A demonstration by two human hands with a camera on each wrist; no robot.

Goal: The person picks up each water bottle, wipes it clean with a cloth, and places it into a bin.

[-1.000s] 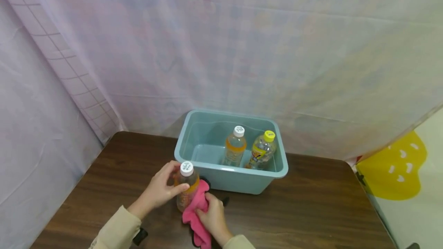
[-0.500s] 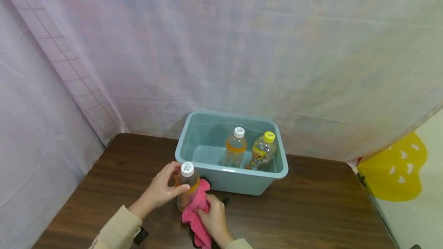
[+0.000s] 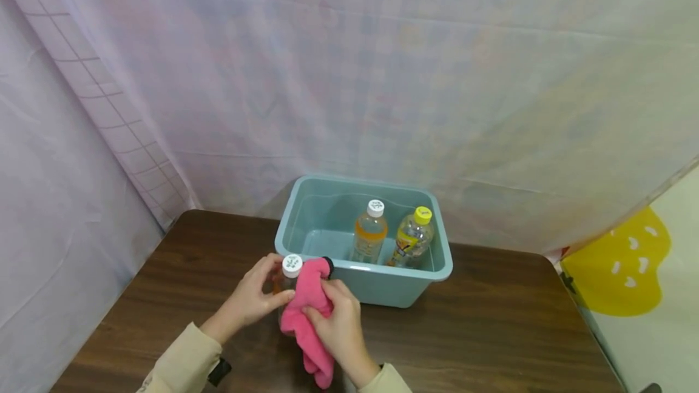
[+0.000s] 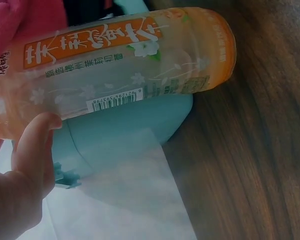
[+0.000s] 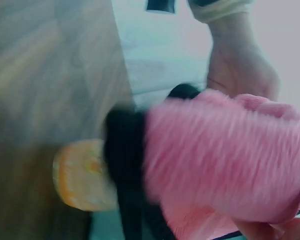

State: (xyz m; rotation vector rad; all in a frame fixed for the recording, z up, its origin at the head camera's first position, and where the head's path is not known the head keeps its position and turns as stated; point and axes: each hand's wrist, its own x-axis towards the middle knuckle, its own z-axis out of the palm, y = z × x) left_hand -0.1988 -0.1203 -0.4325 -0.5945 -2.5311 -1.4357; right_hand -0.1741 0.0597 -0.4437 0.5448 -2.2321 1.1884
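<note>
My left hand (image 3: 250,303) grips the upper part of a plastic drink bottle (image 4: 115,75) with a white cap (image 3: 292,265) and an orange label. It stands in front of the tub, roughly upright in the head view. My right hand (image 3: 343,327) pinches a fuzzy pink cloth (image 3: 307,320) with a black edge and holds it against the bottle's right side. Much of the bottle is hidden behind the cloth in the head view. In the right wrist view the cloth (image 5: 225,160) is blurred and covers most of the bottle, except its orange base (image 5: 82,175).
A blue-green plastic tub (image 3: 377,287) stands behind the hands on the brown wooden table (image 3: 480,326). Inside it are a white-capped bottle (image 3: 370,238) and a yellow-capped bottle (image 3: 413,238), both toward the right. A pale curtain (image 3: 349,77) hangs along the table's back edge.
My right hand has moved up along the bottle with the pink cloth, which now hides more of the bottle's front. The left hand keeps its hold with hardly any movement.
</note>
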